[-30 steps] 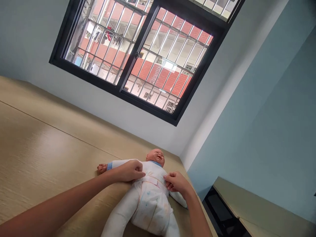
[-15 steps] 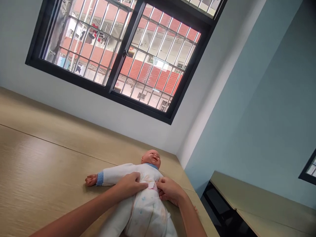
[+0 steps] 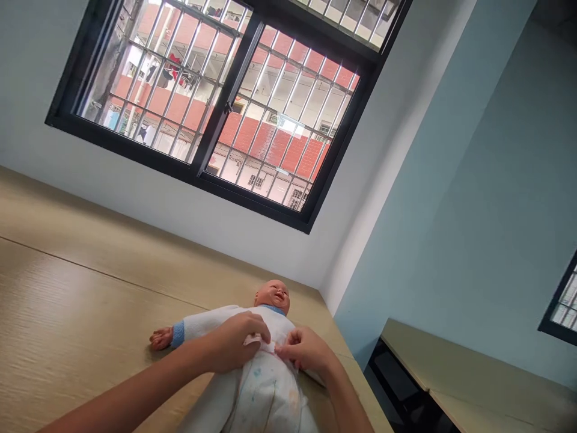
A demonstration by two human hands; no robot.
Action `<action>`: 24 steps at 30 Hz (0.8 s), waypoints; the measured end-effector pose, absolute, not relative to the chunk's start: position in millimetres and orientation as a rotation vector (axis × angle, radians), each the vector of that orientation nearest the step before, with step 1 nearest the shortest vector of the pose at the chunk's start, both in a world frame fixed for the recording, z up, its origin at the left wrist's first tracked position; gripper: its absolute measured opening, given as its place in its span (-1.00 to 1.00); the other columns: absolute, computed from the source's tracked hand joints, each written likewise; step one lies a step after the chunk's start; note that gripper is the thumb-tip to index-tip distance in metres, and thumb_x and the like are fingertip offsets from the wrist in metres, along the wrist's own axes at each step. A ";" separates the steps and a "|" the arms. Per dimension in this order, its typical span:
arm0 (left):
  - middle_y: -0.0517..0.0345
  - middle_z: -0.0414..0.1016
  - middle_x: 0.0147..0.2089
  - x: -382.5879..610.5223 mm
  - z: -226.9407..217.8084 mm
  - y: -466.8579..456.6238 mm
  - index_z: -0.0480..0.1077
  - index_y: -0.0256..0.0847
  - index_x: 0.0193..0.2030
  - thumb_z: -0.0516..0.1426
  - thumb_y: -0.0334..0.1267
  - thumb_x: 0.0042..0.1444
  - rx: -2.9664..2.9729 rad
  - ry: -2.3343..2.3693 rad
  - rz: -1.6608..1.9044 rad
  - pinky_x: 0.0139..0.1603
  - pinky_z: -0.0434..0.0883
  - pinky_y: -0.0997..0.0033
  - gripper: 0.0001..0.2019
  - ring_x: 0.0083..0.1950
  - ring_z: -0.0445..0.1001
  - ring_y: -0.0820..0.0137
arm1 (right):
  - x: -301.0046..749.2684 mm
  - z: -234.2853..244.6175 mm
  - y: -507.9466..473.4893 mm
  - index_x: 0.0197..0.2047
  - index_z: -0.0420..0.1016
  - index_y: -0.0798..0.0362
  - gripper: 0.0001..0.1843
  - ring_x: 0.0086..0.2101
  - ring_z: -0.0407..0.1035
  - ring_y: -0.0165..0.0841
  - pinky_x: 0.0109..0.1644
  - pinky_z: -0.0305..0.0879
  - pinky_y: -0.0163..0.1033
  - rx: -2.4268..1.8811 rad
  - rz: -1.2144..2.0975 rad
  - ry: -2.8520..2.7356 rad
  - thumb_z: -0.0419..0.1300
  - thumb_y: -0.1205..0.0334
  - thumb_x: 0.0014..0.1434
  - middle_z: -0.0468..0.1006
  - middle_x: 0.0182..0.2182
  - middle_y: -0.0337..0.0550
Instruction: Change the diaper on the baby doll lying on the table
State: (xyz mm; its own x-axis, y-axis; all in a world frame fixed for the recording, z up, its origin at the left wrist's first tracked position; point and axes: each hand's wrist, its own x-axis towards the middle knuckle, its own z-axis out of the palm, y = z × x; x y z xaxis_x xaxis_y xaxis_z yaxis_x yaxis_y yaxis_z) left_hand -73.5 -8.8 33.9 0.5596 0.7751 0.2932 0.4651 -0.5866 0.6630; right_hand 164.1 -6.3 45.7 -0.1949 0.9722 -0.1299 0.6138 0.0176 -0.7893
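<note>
A baby doll [image 3: 273, 296] in white clothing with blue cuffs and collar lies on its back on the wooden table. A white diaper [image 3: 265, 391] with faint coloured prints covers its lower body. My left hand [image 3: 237, 344] is at the diaper's waist on the left, fingers curled on a pale flap of its upper edge. Opposite it, my right hand [image 3: 311, 350] pinches the waistband near the middle with thumb and forefinger. The fingers hide part of the waistband. The doll's left-side arm stretches out over the table; its other arm is mostly hidden behind my right forearm.
The wooden table [image 3: 81, 300] has a seam running across it and ends at a right-hand edge beside the doll. Beyond a gap stands another wooden-topped unit [image 3: 473, 367] with a dark front. A barred window [image 3: 198, 168] is in the wall behind.
My left hand has lifted slightly and curled its fingers, drawing a flap of the diaper's waist leftward. My right hand has moved a little toward the middle of the waistband. The view has shifted slightly.
</note>
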 end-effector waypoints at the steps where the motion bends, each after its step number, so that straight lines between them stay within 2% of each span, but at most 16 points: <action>1: 0.21 0.53 -0.04 -72.9 35.3 -12.2 0.56 -0.05 -0.14 -0.02 -0.29 0.09 2.319 0.964 0.759 0.11 0.23 0.47 -0.66 0.01 0.38 0.46 | 163.1 42.3 -5.2 -0.52 0.28 0.10 -0.71 -0.63 0.12 -0.52 -0.56 -0.08 -0.36 -1.623 1.025 -1.869 0.34 0.18 -0.06 0.29 -0.67 -0.30; 3: 0.19 0.52 -0.02 -72.7 35.9 -15.4 0.56 -0.02 -0.13 -0.04 -0.29 0.13 2.359 0.951 0.715 0.16 0.21 0.45 -0.64 0.05 0.38 0.43 | 162.8 36.9 -1.8 -0.51 0.27 0.09 -0.71 -0.63 0.12 -0.50 -0.55 -0.07 -0.35 -1.611 1.011 -1.864 0.33 0.16 -0.07 0.28 -0.67 -0.30; 7: 0.18 0.48 0.00 -73.6 28.2 -7.4 0.51 -0.07 -0.10 0.01 -0.20 0.11 2.238 1.119 0.806 0.11 0.24 0.44 -0.69 0.01 0.37 0.44 | 166.9 36.1 5.1 -0.47 0.31 0.12 -0.77 -0.57 0.17 -0.48 -0.49 0.01 -0.34 -1.526 0.879 -1.827 0.26 0.16 -0.04 0.31 -0.61 -0.27; 10: 0.15 0.42 0.12 -73.7 17.0 5.1 0.39 -0.09 0.12 0.07 -0.12 0.08 2.096 1.207 0.893 0.14 0.23 0.42 -0.56 0.08 0.35 0.41 | 167.2 39.5 6.0 -0.36 0.42 0.19 -0.77 -0.44 0.24 -0.44 -0.38 0.13 -0.34 -1.457 0.767 -1.815 0.25 0.19 -0.06 0.42 -0.46 -0.17; 12: 0.12 0.44 0.07 -73.9 10.6 12.4 0.34 -0.14 0.17 0.09 -0.06 0.05 2.050 1.220 0.883 0.07 0.24 0.44 -0.48 0.03 0.35 0.42 | 165.4 40.6 4.7 -0.27 0.50 0.22 -0.69 -0.35 0.26 -0.42 -0.30 0.16 -0.34 -1.415 0.758 -1.856 0.29 0.21 -0.10 0.46 -0.36 -0.14; 14: 0.15 0.45 -0.10 -74.9 7.2 17.0 0.37 -0.18 0.09 0.08 -0.03 0.05 2.050 1.242 0.850 -0.08 0.22 0.47 -0.52 -0.13 0.33 0.48 | 163.4 40.5 3.3 -0.21 0.53 0.22 -0.63 -0.36 0.22 -0.44 -0.32 0.11 -0.35 -1.393 0.801 -1.921 0.31 0.21 -0.12 0.43 -0.38 -0.19; 17: 0.21 0.37 -0.31 -77.1 7.8 18.9 0.40 -0.24 -0.16 0.03 -0.06 0.06 2.075 1.274 0.821 -0.25 0.10 0.50 -0.67 -0.31 0.19 0.57 | 161.4 39.5 3.0 -0.32 0.49 0.22 -0.72 -0.43 0.13 -0.47 -0.37 -0.02 -0.34 -1.404 0.838 -1.988 0.28 0.20 -0.09 0.33 -0.48 -0.26; 20: 0.21 0.35 -0.28 -78.0 9.9 18.5 0.33 -0.28 -0.31 0.02 -0.11 0.06 2.111 1.245 0.852 -0.23 0.07 0.52 -0.75 -0.29 0.16 0.59 | 160.4 38.7 3.8 -0.43 0.40 0.19 -0.82 -0.41 0.14 -0.46 -0.34 0.00 -0.33 -1.419 0.784 -1.996 0.23 0.23 -0.05 0.33 -0.48 -0.23; 24: 0.22 0.34 -0.32 -76.4 6.5 20.8 0.27 -0.28 -0.33 -0.02 -0.11 0.11 2.130 1.206 0.871 -0.24 0.04 0.52 -0.75 -0.30 0.12 0.59 | 160.5 35.5 4.7 -0.40 0.36 0.16 -0.83 -0.38 0.15 -0.44 -0.32 0.01 -0.33 -1.398 0.737 -2.007 0.19 0.21 0.02 0.34 -0.43 -0.22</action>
